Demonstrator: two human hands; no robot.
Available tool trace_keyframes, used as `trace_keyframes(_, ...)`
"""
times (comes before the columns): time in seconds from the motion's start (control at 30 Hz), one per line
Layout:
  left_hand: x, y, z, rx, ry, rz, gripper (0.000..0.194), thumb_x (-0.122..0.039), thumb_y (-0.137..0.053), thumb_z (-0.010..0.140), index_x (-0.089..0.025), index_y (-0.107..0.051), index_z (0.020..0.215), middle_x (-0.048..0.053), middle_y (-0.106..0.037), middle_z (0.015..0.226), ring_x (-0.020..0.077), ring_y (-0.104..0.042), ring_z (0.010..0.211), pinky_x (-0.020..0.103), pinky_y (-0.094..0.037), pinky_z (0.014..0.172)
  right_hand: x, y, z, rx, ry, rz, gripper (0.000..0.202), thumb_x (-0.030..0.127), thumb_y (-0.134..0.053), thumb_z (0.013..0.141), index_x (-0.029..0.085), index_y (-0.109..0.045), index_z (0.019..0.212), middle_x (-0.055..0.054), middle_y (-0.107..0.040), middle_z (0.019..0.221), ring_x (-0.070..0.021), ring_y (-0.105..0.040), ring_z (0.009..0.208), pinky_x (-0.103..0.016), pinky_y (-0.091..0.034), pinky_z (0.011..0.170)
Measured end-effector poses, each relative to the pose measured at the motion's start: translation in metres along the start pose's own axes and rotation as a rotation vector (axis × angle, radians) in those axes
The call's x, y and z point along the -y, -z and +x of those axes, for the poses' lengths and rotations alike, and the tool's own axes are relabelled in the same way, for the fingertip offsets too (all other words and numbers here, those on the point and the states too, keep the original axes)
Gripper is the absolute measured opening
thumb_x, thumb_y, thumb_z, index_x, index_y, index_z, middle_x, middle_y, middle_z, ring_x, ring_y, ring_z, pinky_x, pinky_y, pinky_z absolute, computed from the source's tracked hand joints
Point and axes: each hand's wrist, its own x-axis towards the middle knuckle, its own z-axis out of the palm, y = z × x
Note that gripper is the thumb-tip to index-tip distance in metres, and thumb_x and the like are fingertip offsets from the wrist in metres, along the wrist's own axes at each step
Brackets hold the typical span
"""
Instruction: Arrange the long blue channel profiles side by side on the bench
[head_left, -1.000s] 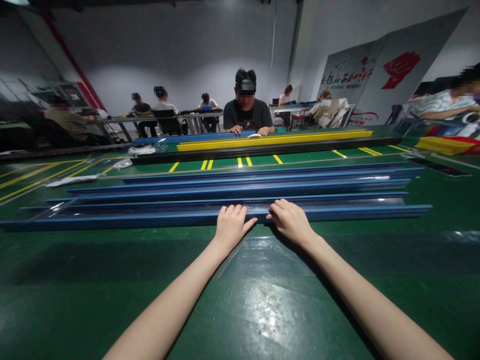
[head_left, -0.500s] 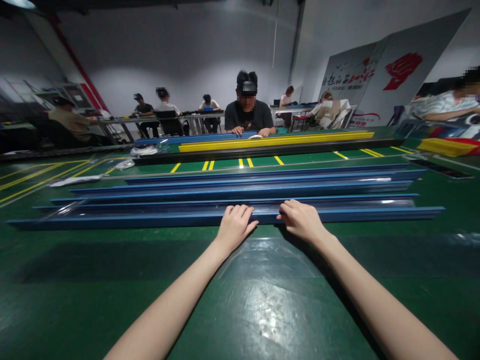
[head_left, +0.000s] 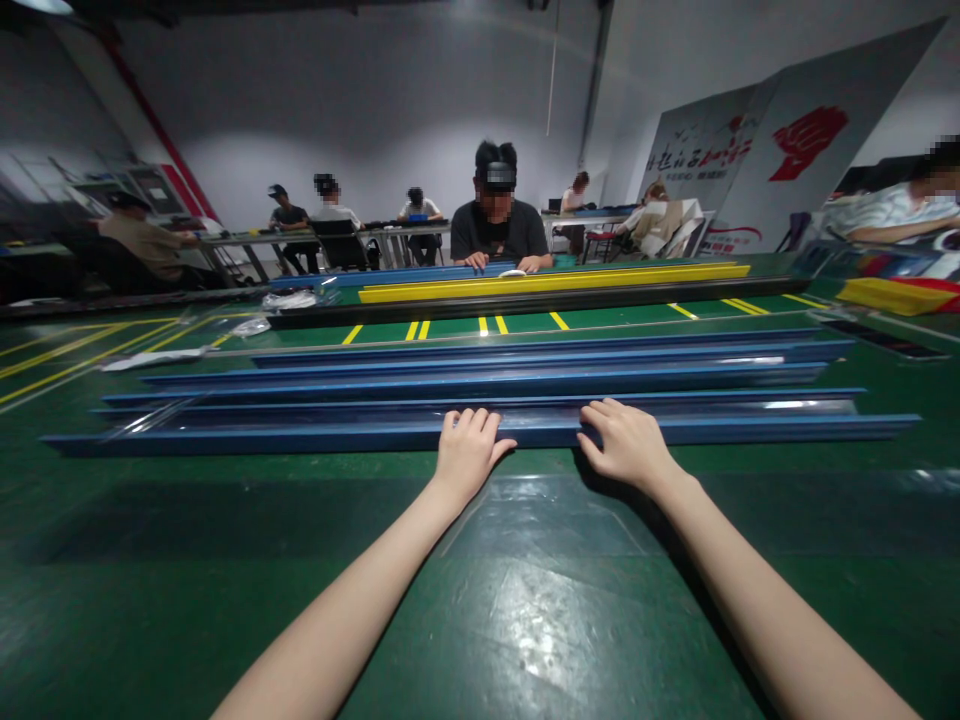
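Observation:
A long blue plastic channel strip (head_left: 300,437) lies crosswise in front of me, with clear glossy film along its trough. My left hand (head_left: 472,445) is closed over its near rim near the middle, fingers over the top and thumb along the front face. Further right, my right hand (head_left: 622,440) has its fingers curled over the same rim, with the thumb on the near side. The fingertips of both hands are partly hidden. More blue channel strips (head_left: 525,378) lie parallel just behind this one.
A clear plastic sheet (head_left: 555,515) lies on the green table (head_left: 420,620) before me. Beyond are a yellow strip (head_left: 555,284), a black strip (head_left: 487,307) and crumpled clear film (head_left: 251,327). A co-worker (head_left: 499,225) sits opposite; a phone-like dark slab (head_left: 885,338) lies right.
The nearest blue channel strip has slid a little to the right. My right hand has shifted right as well, while my left hand is nearly where it was.

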Motion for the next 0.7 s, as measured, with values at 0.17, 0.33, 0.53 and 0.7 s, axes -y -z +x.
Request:
trace_keyframes(0.17,-0.001,0.000,0.000,0.007,0.009,0.004,0.033,-0.046,-0.053,0.079,-0.017,-0.057,0.092,0.006,-0.061,0.087,0.0216,-0.053,0.083,0.035,-0.032,0.076,0.019,-0.006,0.006,-0.069,0.033,0.040,0.030,0.043,-0.039,0.084,0.017,-0.054,0.078,-0.006,-0.060,0.079,-0.0189,-0.050,0.080,-0.028,-0.031,0.068)
trace_keyframes(0.33,-0.001,0.000,0.000,0.009,0.017,0.001,0.033,-0.046,-0.053,0.078,-0.017,-0.057,0.093,0.006,-0.062,0.088,0.0219,-0.053,0.084,0.035,-0.032,0.076,0.028,-0.007,0.014,-0.070,0.066,0.078,0.027,0.040,-0.040,0.086,0.017,-0.053,0.079,-0.007,-0.059,0.081,-0.0178,-0.050,0.079,-0.027,-0.030,0.065)
trace_keyframes(0.53,0.001,0.000,0.000,0.009,0.015,0.009,0.036,-0.047,-0.052,0.079,-0.017,-0.056,0.098,0.007,-0.062,0.089,0.0222,-0.052,0.084,0.035,-0.032,0.076,0.026,0.002,0.017,0.001,0.061,0.048,0.020,0.033,-0.044,0.085,0.018,-0.053,0.075,-0.005,-0.060,0.080,-0.0155,-0.051,0.074,-0.026,-0.026,0.057)
trace_keyframes(0.7,0.002,0.001,0.000,-0.002,0.001,0.007,0.041,-0.048,-0.051,0.079,-0.016,-0.055,0.103,0.007,-0.062,0.094,0.0224,-0.051,0.087,0.035,-0.032,0.077,0.017,0.004,0.015,0.035,0.022,0.027,0.019,0.033,-0.046,0.083,0.018,-0.053,0.073,-0.005,-0.061,0.079,-0.0157,-0.053,0.074,-0.026,-0.025,0.056)
